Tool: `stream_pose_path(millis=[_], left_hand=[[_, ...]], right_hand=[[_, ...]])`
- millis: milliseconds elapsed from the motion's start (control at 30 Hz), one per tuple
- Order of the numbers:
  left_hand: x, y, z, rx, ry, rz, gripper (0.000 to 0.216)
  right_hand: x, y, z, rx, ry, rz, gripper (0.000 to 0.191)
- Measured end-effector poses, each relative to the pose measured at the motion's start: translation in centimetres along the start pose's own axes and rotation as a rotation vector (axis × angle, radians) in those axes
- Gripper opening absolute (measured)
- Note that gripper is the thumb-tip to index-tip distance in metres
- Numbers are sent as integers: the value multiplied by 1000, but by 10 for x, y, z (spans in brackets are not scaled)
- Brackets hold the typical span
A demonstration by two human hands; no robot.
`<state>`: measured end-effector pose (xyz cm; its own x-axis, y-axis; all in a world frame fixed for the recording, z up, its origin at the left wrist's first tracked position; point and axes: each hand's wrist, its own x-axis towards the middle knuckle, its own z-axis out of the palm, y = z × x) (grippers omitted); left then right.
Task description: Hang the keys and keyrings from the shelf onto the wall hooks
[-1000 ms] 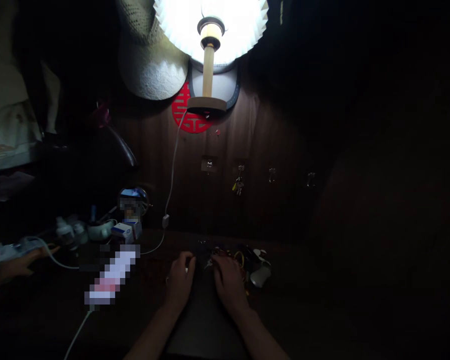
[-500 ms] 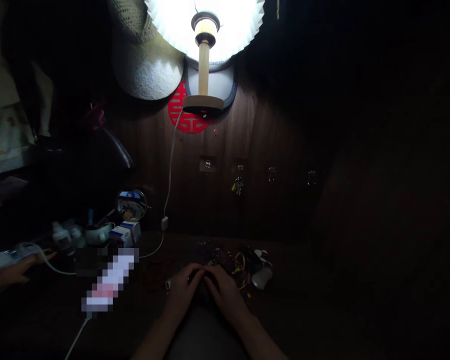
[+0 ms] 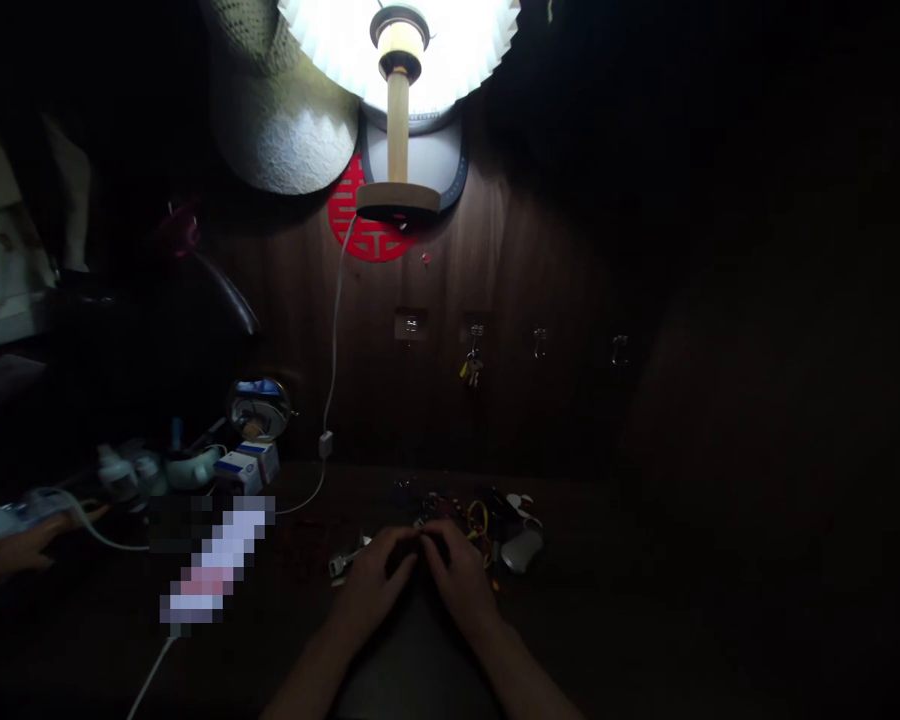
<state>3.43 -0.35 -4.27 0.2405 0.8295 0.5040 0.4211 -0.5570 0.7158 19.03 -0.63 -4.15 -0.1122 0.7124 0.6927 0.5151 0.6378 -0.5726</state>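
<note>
In the dim head view, my left hand [image 3: 379, 578] and my right hand [image 3: 461, 580] meet fingertip to fingertip low over the dark tabletop. The fingers of both are curled and pressed together; whatever they hold, if anything, is hidden in shadow. Just beyond my right hand lies a tangle with a yellow cord [image 3: 480, 516]. A grey rounded object, like a computer mouse [image 3: 523, 550], rests to its right. Beside my left hand is a small white connector [image 3: 337, 566], partly covered by that hand.
A lit lamp with a pleated shade and wooden stem [image 3: 397, 125] hangs above, its white cord [image 3: 334, 340] running down. Keys [image 3: 473, 372] hang on the wooden wall. To the left stand a round mirror [image 3: 259, 410], small boxes [image 3: 238, 470], bottles [image 3: 118, 478] and a blurred-out bright rectangle [image 3: 221, 565].
My fingertips have shifted slightly right, and my hands stand a little farther apart at the thumbs. More of the white connector shows beside my left hand. The view has tilted slightly.
</note>
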Motion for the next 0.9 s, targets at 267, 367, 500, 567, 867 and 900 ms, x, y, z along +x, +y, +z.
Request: stream_pose_path(millis=[267, 367, 500, 567, 867, 900], left_hand=[[-1, 9, -3, 42, -3, -9, 22], [-1, 11, -4, 41, -12, -26, 20], [-1, 11, -5, 65, 28, -66, 18], [0, 11, -6, 75, 48, -85, 19], [3, 9, -10, 46, 225, -213, 24], [4, 8, -10, 29, 244, -230, 25]], right_hand=[[-1, -1, 0, 9, -34, -28, 17], [-2, 0, 1, 6, -57, -3, 18], [-2, -1, 1, -23, -55, -19, 21], [-1, -2, 1, -34, -57, -48, 21], [2, -10, -3, -136, -13, -143, 14], [2, -11, -3, -150, -37, -149, 13]])
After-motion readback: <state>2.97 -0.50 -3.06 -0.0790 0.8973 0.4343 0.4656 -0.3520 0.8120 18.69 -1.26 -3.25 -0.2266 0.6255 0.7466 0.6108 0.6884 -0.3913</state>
